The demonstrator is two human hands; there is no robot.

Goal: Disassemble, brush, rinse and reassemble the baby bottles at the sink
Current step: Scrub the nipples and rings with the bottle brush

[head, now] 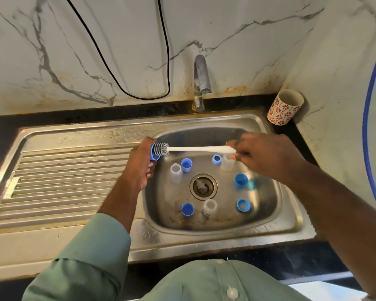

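Note:
My left hand grips a small blue bottle part at the sink's left rim. My right hand pinches the white handle of a bottle brush, and its grey bristle head sits at the mouth of that blue part. In the steel sink basin stand three clear bottle bodies, one at the left, one under my right hand and one near the front. Blue caps and rings lie scattered around the drain.
A chrome tap rises behind the basin, with no water running. The ribbed draining board lies to the left. A red-patterned mug stands on the dark counter at the back right. A black cable hangs on the marble wall.

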